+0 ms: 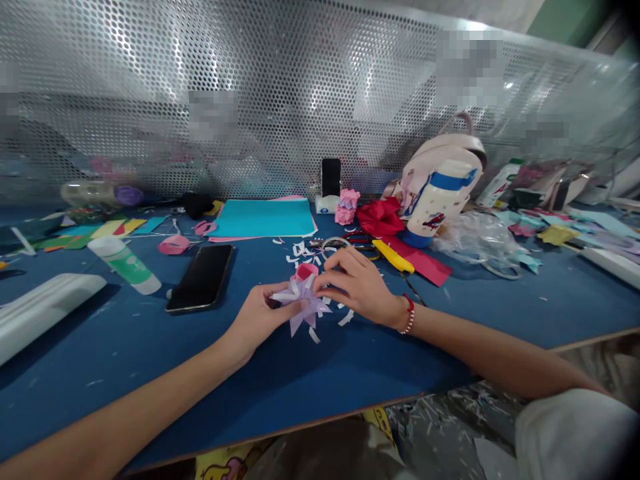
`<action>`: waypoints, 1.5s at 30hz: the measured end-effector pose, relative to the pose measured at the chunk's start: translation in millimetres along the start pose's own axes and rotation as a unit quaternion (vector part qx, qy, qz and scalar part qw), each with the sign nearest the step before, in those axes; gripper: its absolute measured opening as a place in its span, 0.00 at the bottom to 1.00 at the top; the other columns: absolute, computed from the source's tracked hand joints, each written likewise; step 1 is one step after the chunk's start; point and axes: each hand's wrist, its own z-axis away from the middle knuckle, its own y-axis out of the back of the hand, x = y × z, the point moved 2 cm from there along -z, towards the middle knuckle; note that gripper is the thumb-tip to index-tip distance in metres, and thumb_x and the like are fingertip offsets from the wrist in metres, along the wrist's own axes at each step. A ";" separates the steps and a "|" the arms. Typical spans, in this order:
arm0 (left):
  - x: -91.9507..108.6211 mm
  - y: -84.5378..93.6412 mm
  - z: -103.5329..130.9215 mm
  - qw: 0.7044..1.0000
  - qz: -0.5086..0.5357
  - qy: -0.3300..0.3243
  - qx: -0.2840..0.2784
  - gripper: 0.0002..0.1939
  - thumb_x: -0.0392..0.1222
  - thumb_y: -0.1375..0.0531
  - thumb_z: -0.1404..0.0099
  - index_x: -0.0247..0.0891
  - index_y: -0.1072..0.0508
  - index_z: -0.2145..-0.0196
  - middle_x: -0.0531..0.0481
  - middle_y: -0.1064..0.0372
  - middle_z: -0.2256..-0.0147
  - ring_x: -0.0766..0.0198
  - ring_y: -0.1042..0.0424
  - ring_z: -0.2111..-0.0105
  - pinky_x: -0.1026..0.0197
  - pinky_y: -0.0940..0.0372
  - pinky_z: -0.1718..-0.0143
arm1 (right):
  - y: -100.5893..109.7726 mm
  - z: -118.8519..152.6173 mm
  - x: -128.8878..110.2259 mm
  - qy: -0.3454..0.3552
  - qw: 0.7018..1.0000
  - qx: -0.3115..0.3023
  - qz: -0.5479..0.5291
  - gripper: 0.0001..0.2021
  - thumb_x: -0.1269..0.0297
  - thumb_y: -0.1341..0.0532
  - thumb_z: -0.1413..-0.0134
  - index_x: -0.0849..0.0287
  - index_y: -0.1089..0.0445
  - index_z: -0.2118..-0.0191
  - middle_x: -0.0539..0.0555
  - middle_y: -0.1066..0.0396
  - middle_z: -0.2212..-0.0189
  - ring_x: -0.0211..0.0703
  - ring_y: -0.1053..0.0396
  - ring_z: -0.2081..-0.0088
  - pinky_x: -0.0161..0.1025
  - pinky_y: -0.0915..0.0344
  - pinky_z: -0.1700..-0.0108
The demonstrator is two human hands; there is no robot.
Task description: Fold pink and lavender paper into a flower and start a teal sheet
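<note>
Between my two hands is a lilac paper flower (307,308) with pointed petals, and a pink paper ring (307,271) shows at its top. My left hand (263,312) grips it from the left, thumb across the petals. From the right, my right hand (353,283) has its fingers pinched at the flower's edge; whether a petal or a small strip is between the fingertips I cannot make out. Small white paper scraps (345,319) lie on the blue table around and behind the flower.
Left of my hands lie a black phone (201,277), a glue tube (125,265) and a long white case (47,307). Turquoise paper sheets (265,218) are behind. To the right are a yellow cutter (393,255), red paper (423,261), a bottle (435,207) and a backpack (473,150).
</note>
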 end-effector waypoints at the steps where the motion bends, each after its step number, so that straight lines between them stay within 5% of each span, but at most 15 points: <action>1: -0.2 0.1 0.1 1.000 -0.002 0.001 -0.001 0.15 0.48 0.28 0.46 0.38 0.17 0.63 0.48 0.19 0.66 0.58 0.24 0.66 0.61 0.33 0.64 | 0.5 -0.4 -0.3 0.005 1.000 0.001 0.000 0.12 0.55 0.43 0.32 0.54 0.26 0.61 0.53 0.33 0.63 0.43 0.38 0.62 0.39 0.39 0.57; 22: -1.0 -0.7 -1.0 0.998 -0.018 -0.043 -0.052 0.12 0.45 0.31 0.41 0.38 0.17 0.60 0.46 0.20 0.60 0.55 0.24 0.59 0.61 0.33 0.56 | 2.0 -5.3 -3.7 0.123 0.989 -0.034 0.068 0.06 0.72 0.41 0.35 0.56 0.29 0.61 0.51 0.29 0.62 0.41 0.39 0.61 0.39 0.43 0.57; 38: 1.7 -0.3 -0.9 0.993 0.044 0.020 -0.105 0.07 0.44 0.28 0.44 0.38 0.17 0.70 0.50 0.20 0.68 0.62 0.25 0.68 0.65 0.34 0.64 | -1.7 8.5 -6.1 0.165 0.984 0.064 0.030 0.06 0.75 0.43 0.35 0.59 0.31 0.60 0.51 0.32 0.68 0.40 0.39 0.65 0.38 0.41 0.61; 45: -0.1 1.7 -1.8 0.998 0.051 0.019 -0.027 0.09 0.43 0.26 0.48 0.38 0.17 0.70 0.50 0.21 0.71 0.62 0.27 0.70 0.64 0.35 0.66 | 2.2 12.2 -4.2 0.040 0.983 0.145 -0.109 0.07 0.68 0.51 0.30 0.57 0.38 0.61 0.53 0.38 0.65 0.42 0.38 0.63 0.40 0.37 0.61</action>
